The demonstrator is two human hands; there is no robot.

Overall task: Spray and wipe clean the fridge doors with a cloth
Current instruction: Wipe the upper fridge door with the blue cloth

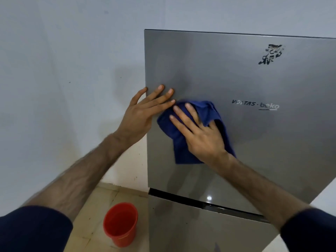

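The grey upper fridge door [245, 79] fills the right half of the head view, with the lower door [190, 230] under a dark gap. A blue cloth [207, 110] lies flat against the upper door near its left side. My right hand [200, 133] presses on the cloth with straight, spread fingers. My left hand [145, 108] rests flat on the door's left edge, fingers straight, thumb round the edge, its fingertips just beside the cloth. No spray bottle is in view.
A red bucket [121, 224] stands on the tiled floor [94, 206] left of the lower door. A pale wall [63, 70] runs behind and left of the fridge. A worn dark sticker [271, 54] marks the door's upper right.
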